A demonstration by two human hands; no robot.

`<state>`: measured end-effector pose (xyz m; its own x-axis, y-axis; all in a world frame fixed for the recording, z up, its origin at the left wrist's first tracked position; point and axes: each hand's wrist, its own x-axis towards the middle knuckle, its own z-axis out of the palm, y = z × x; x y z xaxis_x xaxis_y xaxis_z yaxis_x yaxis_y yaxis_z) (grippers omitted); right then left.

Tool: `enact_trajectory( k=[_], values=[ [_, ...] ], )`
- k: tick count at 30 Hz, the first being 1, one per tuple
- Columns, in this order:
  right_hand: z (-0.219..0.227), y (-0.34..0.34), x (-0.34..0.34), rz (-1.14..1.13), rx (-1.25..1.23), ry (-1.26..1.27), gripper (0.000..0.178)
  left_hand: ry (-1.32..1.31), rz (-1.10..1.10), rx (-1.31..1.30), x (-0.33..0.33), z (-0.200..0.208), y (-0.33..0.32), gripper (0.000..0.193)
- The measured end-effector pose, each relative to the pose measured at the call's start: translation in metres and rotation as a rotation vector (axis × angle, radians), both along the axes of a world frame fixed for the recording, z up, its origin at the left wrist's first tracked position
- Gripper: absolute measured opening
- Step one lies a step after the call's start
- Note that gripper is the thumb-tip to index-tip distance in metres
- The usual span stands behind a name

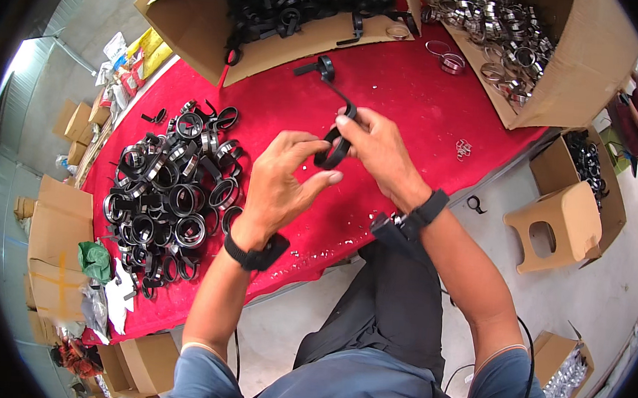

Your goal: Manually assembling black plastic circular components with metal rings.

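Above the middle of the red-covered table, a black ring with a long strap-like tail (pixel 332 157) is pinched between the thumb and fingers of my right hand (pixel 383 153). My left hand (pixel 276 181) is at the ring's left side, thumb and forefinger apart; whether the forefinger touches the ring I cannot tell. Beyond my hands lies another black ring with a tail (pixel 325 68). To the left of my left forearm spreads a heap of black rings lined with shiny metal bands (pixel 186 201).
At the far side, a cardboard box (pixel 191 24) holds many black strapped pieces, and another box (pixel 580 66) holds shiny metal rings. Small metal bits (pixel 463 150) lie at the right of the red cloth (pixel 288 104). A cardboard-coloured stool (pixel 557 227) stands on the floor at right.
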<state>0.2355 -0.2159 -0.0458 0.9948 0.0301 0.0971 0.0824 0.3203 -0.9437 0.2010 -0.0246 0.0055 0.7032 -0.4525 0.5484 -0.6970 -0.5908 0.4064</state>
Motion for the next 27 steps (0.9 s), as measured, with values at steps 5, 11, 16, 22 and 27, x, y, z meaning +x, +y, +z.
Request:
enact_trajectory(
  k=[5,11,16,22,27],
  values=[
    [0.002,0.007,-0.054,0.030,-0.318,-0.059,0.042,0.714,-0.013,-0.588,-0.042,-0.040,0.018,0.089],
    [0.014,-0.007,-0.050,0.240,-0.569,-0.069,0.043,0.949,-0.069,-0.687,-0.078,-0.051,0.028,0.095],
    [-0.022,-0.150,0.083,-0.486,-1.290,-0.382,0.029,1.135,-0.248,-0.841,-0.099,-0.052,0.046,0.089],
    [-0.029,-0.247,0.177,-0.528,-1.524,-0.215,0.032,1.112,-0.114,-0.916,-0.119,-0.054,0.062,0.086],
    [-0.037,-0.256,0.195,-0.413,-1.538,-0.058,0.027,1.014,-0.048,-1.003,-0.111,-0.051,0.063,0.086]
  ],
)
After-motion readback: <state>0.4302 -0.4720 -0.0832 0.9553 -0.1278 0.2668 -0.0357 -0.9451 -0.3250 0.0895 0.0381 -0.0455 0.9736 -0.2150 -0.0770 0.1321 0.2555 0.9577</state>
